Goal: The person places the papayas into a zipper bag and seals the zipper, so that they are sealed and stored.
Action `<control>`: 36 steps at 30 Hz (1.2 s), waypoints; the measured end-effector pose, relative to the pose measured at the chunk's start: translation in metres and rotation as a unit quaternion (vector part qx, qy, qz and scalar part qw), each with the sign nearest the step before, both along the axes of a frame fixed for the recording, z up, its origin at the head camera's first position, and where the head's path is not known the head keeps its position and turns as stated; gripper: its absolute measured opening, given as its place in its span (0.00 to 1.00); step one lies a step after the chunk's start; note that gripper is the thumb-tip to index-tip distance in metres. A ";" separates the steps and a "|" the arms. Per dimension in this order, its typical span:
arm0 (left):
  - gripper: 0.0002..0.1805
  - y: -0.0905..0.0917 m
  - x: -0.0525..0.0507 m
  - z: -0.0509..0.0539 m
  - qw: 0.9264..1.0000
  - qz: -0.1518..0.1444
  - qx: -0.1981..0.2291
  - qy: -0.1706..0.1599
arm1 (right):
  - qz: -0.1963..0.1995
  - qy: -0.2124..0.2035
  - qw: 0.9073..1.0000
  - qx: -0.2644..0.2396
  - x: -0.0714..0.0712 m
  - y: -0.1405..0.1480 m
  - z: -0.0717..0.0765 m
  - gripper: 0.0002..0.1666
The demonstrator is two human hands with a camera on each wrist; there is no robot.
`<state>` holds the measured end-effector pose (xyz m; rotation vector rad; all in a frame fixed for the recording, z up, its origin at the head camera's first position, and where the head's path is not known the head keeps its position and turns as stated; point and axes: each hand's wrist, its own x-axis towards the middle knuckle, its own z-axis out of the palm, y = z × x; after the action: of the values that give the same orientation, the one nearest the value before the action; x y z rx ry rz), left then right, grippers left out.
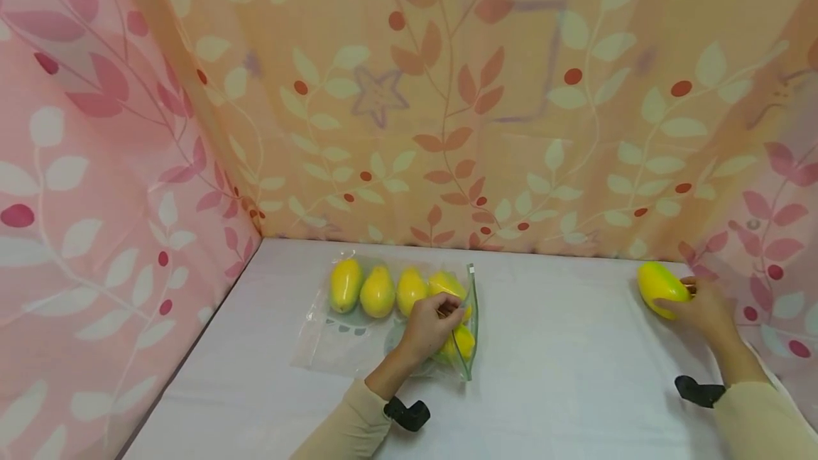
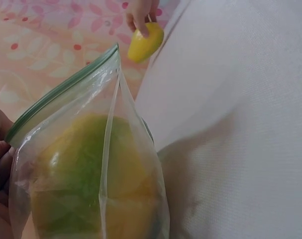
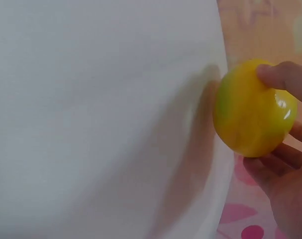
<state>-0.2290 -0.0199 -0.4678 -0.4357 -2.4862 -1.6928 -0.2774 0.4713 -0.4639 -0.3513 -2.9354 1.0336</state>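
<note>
A clear zip bag (image 1: 319, 350) with a green closure strip lies on the table, several yellow mangoes (image 1: 346, 286) inside it. My left hand (image 1: 424, 329) pinches the bag's edge at its right end, near the strip. In the left wrist view, the green strip (image 2: 61, 94) stands raised over a green-and-yellow mango (image 2: 86, 169) seen through the plastic. Far to the right, my right hand (image 1: 708, 312) grips another yellow mango (image 1: 658, 288) with a greenish side. The right wrist view shows thumb and fingers around this mango (image 3: 250, 114), by the table's edge.
A white cloth covers the table (image 1: 549, 353). Patterned curtains hang behind it (image 1: 422, 162) and along the left (image 1: 96, 247) and right sides. Each wrist carries a black strap mount (image 1: 409, 415).
</note>
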 end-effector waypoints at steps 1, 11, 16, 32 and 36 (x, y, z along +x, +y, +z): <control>0.08 0.000 0.000 0.000 1.000 0.000 -0.001 0.000 | 0.005 -0.004 1.000 -0.003 0.002 -0.003 0.000 0.61; 0.08 -0.001 -0.001 0.003 1.000 0.007 -0.009 0.009 | 0.067 -0.016 0.998 -0.007 0.028 -0.048 0.002 0.60; 0.07 0.000 -0.002 0.004 1.000 0.011 -0.015 0.012 | 0.107 -0.017 0.994 -0.010 0.040 -0.071 0.006 0.55; 0.07 0.002 0.000 0.004 1.000 0.008 -0.017 0.009 | 0.218 0.045 0.974 -0.031 0.060 -0.141 0.012 0.39; 0.07 0.002 0.000 0.004 1.000 0.006 -0.014 0.008 | 0.253 0.044 0.965 -0.052 0.063 -0.157 0.014 0.36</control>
<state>-0.2294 -0.0177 -0.4643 -0.4342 -2.4989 -1.6459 -0.2145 0.3143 -0.4503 0.4624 -2.9588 1.2062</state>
